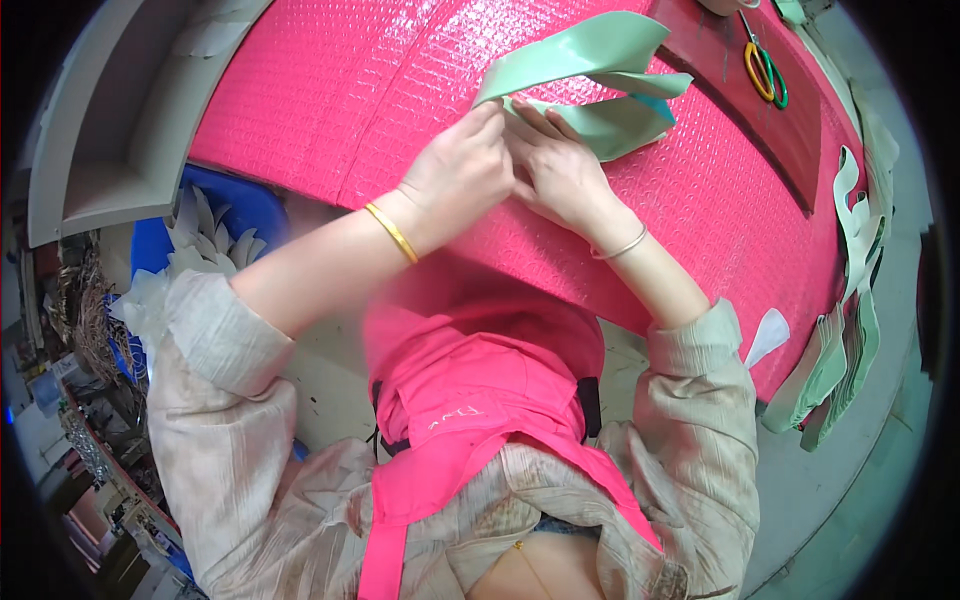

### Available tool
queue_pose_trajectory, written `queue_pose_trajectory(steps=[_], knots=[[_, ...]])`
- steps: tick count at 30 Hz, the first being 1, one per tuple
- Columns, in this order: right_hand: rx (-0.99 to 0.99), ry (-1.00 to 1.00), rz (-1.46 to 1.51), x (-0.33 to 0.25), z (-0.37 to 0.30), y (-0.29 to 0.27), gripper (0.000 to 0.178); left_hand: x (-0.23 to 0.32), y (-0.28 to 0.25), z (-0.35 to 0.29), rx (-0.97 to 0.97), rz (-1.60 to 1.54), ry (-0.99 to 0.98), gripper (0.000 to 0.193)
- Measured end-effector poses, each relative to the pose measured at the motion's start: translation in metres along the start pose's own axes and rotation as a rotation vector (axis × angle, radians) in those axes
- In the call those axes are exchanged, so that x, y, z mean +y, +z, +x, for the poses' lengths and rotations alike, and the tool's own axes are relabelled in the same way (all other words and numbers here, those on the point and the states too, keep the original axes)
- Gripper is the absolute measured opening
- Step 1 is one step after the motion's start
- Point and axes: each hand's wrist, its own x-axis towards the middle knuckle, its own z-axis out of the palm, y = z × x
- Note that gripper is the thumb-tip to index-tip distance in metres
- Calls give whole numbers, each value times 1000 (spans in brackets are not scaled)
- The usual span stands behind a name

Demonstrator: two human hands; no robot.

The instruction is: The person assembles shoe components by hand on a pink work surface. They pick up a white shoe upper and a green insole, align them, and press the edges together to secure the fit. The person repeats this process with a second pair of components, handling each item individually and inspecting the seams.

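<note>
Light green, smooth, leather-like strips (575,55) stand in loose loops above the pink table cover. My left hand (463,170) is closed in a pinch on the near left end of a strip, its fingertips at the edge. Beside it, my right hand (560,175) lies over the same end, with fingers stretched out and slightly apart, pressing on the strip. The thumb of my right hand is close to my left hand. A small blue patch shows inside the loops at the right. What lies beneath my fingers is hidden.
Dark red board (785,130) at the right carries scissors (764,75) with yellow and green handles. More green strips (815,370) hang over the table's right edge, near a white teardrop-shaped piece (768,335). A blue bin (265,205) with pale offcuts and a grey box (150,170) stand left.
</note>
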Motion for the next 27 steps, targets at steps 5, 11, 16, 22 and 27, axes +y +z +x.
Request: queue_pose_trajectory(steps=[5,11,16,22,27], knots=[[-252,-297,-305,18,-4,-84,5,12,-29,3,-146,-321,4,20],[-810,-406,-716,-3,-55,-131,24,75,-6,8,248,-601,-85,33],[-808,-270,-779,-12,-77,-121,26,79,5,4,180,-811,-224,41],[-963,-198,-817,-24,-73,-112,27,83,9,5,226,-783,-193,49],[-971,-207,-833,-29,-71,-111,27,85,-3,22,88,-691,-198,58]])
